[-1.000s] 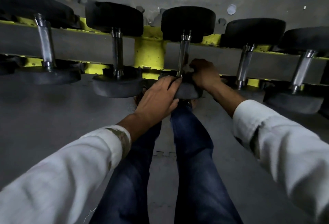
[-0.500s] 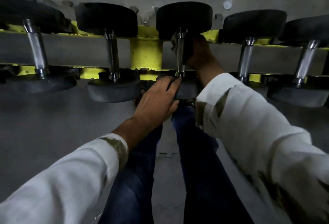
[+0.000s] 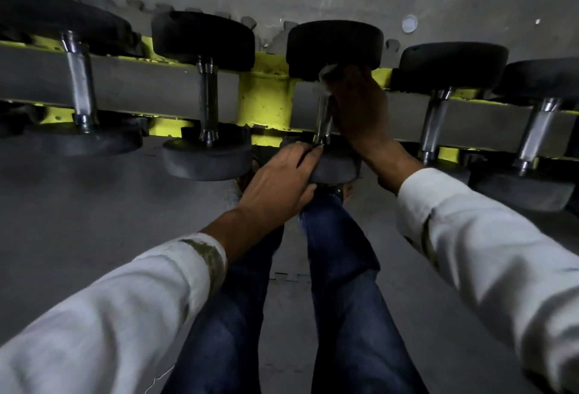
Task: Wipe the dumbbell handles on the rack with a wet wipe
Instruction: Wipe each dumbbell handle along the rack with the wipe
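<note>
A grey-and-yellow rack (image 3: 263, 102) runs from 9 to 3 o'clock and stands on grey floor mats (image 3: 94, 205). Five dumbbells lie across its rail in a row, apart from one another, at 10 (image 3: 78, 80), 11 (image 3: 207, 102), 1 (image 3: 322, 118), 2 (image 3: 434, 121) and 3 o'clock (image 3: 535, 133). Each chrome handle crosses the rail, with one black head toward 12 and the other toward 6.

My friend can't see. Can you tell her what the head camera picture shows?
A person's right hand wraps a white wet wipe around the middle dumbbell's handle on a yellow rack. Their left hand holds that dumbbell's near end.
</note>
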{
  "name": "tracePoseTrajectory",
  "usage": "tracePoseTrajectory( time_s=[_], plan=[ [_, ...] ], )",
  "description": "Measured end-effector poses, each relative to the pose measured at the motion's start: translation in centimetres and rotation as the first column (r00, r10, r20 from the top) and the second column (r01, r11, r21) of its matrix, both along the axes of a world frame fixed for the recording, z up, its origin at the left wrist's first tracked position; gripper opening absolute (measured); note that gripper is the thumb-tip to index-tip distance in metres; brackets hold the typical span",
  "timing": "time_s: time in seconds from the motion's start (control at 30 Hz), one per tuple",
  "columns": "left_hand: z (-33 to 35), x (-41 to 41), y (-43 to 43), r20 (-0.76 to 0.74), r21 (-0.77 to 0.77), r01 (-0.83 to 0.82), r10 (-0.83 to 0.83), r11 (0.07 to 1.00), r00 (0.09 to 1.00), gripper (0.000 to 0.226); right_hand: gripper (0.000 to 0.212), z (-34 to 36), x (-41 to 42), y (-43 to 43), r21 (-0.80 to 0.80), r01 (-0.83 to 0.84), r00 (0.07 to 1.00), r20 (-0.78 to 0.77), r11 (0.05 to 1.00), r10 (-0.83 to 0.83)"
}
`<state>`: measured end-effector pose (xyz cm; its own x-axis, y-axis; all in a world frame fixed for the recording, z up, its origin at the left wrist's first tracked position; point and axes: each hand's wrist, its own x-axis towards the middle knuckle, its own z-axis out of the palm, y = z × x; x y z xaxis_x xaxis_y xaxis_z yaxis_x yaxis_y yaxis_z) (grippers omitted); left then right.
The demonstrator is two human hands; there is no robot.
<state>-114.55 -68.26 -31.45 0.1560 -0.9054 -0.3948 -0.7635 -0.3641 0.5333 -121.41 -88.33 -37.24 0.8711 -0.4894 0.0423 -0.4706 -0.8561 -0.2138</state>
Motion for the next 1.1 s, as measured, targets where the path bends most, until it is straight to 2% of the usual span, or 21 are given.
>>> tracePoseTrajectory(
  time_s=[0.1, 0.17, 0.27, 0.33, 0.4, 0.47, 0.6, 0.63, 0.67, 0.77, 0.83, 0.9, 0.97, 1.03, 1.07, 1.1],
  plan=[
    [0.2, 0.1, 0.0, 0.005, 0.003, 0.010, -0.010, 1.000, 1.000, 0.068, 0.026, -0.3, -0.9, 0.1, -0.030, -0.235, 0.972, -0.030, 0.972, 0.234],
    [0.4, 0.1, -0.1, 0.001, 0.011, 0.016, -0.016, 1.000, 1.000, 0.068, 0.020, 0.3, -1.3, 0.7, -0.061, -0.376, 0.914, -0.191, 0.925, 0.359],
    [0.3, 0.3, 0.0, 0.008, 0.012, 0.037, -0.037, 0.999, 0.999, 0.069, 0.022, 1.7, 2.0, 1.1, -0.020, -0.457, 0.807, -0.430, 0.889, 0.405],
    [0.2, 0.5, 0.3, 0.017, 0.008, 0.059, -0.059, 0.998, 0.998, 0.070, 0.022, 1.4, 4.7, 1.6, 0.084, -0.448, 0.687, -0.605, 0.890, 0.403],
    [0.2, 0.7, 0.7, 0.037, -0.001, 0.080, -0.080, 0.997, 0.996, 0.071, 0.030, 1.3, 6.7, 2.1, 0.166, -0.362, 0.581, -0.730, 0.917, 0.361],
    [0.3, 0.8, 1.1, 0.054, -0.003, 0.100, -0.100, 0.995, 0.994, 0.073, 0.034, 1.6, 7.6, 2.1, 0.253, -0.305, 0.524, -0.760, 0.918, 0.383],
    [0.3, 0.9, 1.5, 0.059, -0.019, 0.111, -0.109, 0.994, 0.992, 0.074, 0.025, 4.0, 7.5, 2.5, 0.442, -0.270, 0.367, -0.774, 0.855, 0.516],
    [0.3, 0.9, 1.5, 0.059, -0.020, 0.118, -0.116, 0.993, 0.991, 0.074, 0.021, 4.4, 6.9, 2.3, 0.458, -0.290, 0.381, -0.750, 0.840, 0.540],
    [0.3, 1.0, 1.5, 0.064, -0.025, 0.123, -0.121, 0.992, 0.991, 0.075, 0.020, 4.8, 6.1, 2.0, 0.466, -0.310, 0.439, -0.703, 0.829, 0.559],
    [0.2, 1.2, 1.6, 0.061, -0.034, 0.126, -0.123, 0.991, 0.991, 0.075, 0.021, 5.2, 2.4, 1.2, 0.454, -0.259, 0.686, -0.535, 0.852, 0.494],
    [0.0, 1.3, 1.5, 0.077, -0.039, 0.141, -0.138, 0.989, 0.987, 0.074, 0.020, 4.6, -0.4, 1.0, 0.437, -0.214, 0.796, -0.440, 0.873, 0.416],
    [-0.6, 1.5, 1.2, 0.080, -0.044, 0.171, -0.167, 0.984, 0.983, 0.073, 0.021, 3.2, -2.5, 1.0, 0.449, -0.034, 0.860, -0.442, 0.893, 0.255],
    [-1.1, 1.7, 0.9, 0.075, -0.057, 0.173, -0.169, 0.983, 0.983, 0.073, 0.020, 1.4, -3.2, 0.9, 0.449, 0.165, 0.870, -0.485, 0.878, 0.084],
    [-1.3, 1.7, 0.7, 0.067, -0.056, 0.174, -0.170, 0.983, 0.983, 0.072, 0.021, -0.2, -3.0, 0.9, 0.506, 0.366, 0.868, -0.489, 0.781, -0.091],
    [-1.3, 1.6, 0.5, 0.066, -0.057, 0.177, -0.173, 0.983, 0.983, 0.071, 0.020, -0.6, -2.5, 0.9, 0.559, 0.475, 0.855, -0.476, 0.679, -0.206],
    [-1.3, 1.5, 0.5, 0.067, -0.060, 0.174, -0.170, 0.983, 0.983, 0.071, 0.018, -0.9, -1.8, 0.8, 0.651, 0.574, 0.819, -0.458, 0.497, -0.347]
  ],
)
